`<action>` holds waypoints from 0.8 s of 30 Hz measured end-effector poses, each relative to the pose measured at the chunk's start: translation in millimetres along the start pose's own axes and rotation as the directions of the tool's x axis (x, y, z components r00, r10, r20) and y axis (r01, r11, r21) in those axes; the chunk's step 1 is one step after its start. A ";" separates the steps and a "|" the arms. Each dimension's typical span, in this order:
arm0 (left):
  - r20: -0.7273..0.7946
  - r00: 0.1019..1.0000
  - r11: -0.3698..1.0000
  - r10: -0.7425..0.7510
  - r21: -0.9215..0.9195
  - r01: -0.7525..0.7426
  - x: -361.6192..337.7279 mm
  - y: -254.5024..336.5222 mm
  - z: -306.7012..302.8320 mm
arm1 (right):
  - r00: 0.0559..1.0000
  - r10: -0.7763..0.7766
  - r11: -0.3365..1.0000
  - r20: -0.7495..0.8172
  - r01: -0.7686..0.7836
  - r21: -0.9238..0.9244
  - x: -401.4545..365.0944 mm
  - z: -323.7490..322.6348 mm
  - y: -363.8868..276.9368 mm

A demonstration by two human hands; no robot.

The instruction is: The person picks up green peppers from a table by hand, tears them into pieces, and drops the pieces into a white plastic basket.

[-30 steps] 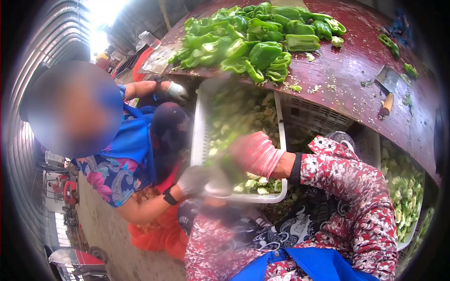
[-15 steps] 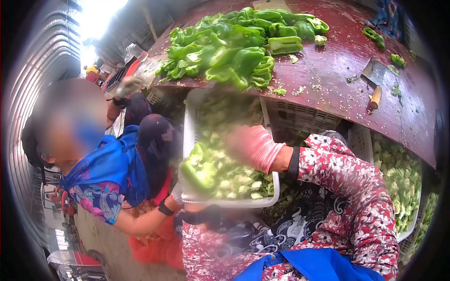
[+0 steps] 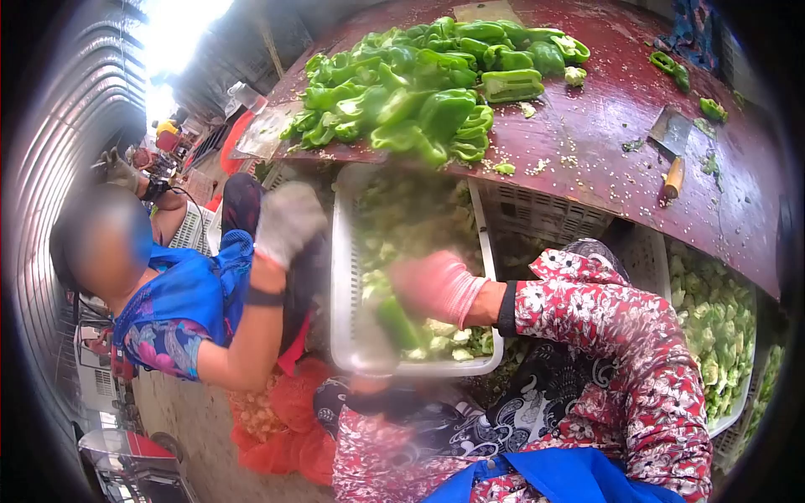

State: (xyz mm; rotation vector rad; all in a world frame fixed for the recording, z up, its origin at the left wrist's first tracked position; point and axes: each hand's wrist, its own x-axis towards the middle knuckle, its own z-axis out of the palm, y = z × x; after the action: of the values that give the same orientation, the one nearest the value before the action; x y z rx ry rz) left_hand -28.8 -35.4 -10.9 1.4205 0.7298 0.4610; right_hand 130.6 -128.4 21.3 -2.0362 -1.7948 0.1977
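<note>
A pale, motion-blurred glove covers my left hand (image 3: 369, 345), low over the near end of a white crate (image 3: 342, 277). It holds a green bell pepper (image 3: 397, 325), blurred too, whose cut state I cannot make out. Just right of and above the pepper is my right hand (image 3: 440, 287) in a pink glove. Its fingers look curled together and are smeared; whatever they may grip is hidden. Below both hands, pale green pepper cores (image 3: 459, 337) fill the crate. Halved green peppers (image 3: 436, 117) lie heaped on the red tabletop (image 3: 579, 142) beyond.
A cleaver (image 3: 672, 138) with a wooden handle lies on the tabletop among scattered seeds. Under the table's right side stands another crate of cores (image 3: 713, 335). At left sits a co-worker (image 3: 180, 293) with a raised gloved hand (image 3: 289, 222), beside a red mesh sack (image 3: 293, 419).
My left hand and the pepper have moved slightly right and down. My right hand has dropped lower over the crate. The co-worker's near hand has risen beside the crate, and their body has leaned left.
</note>
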 end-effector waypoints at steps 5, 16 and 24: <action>-0.049 0.977 0.918 -0.209 -0.353 0.179 -14.1 51.8 33.7 | 1.000 -0.022 1.000 0.010 0.022 0.012 -0.4 -11.0 8.5; 0.029 0.901 0.458 0.432 0.854 -0.247 2.0 48.6 58.4 | 0.851 0.300 0.142 0.432 -0.487 0.862 -4.4 33.6 31.8; -0.217 0.901 0.841 0.374 0.488 -0.232 49.0 19.8 34.8 | 0.929 0.210 0.248 0.304 -0.352 0.903 -12.6 -20.7 18.4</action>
State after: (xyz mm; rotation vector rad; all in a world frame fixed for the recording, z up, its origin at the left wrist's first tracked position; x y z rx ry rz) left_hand 32.6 -24.4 -0.4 1.9506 0.8996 0.8157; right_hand 153.2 -146.6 30.6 -1.3410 -0.8278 1.2250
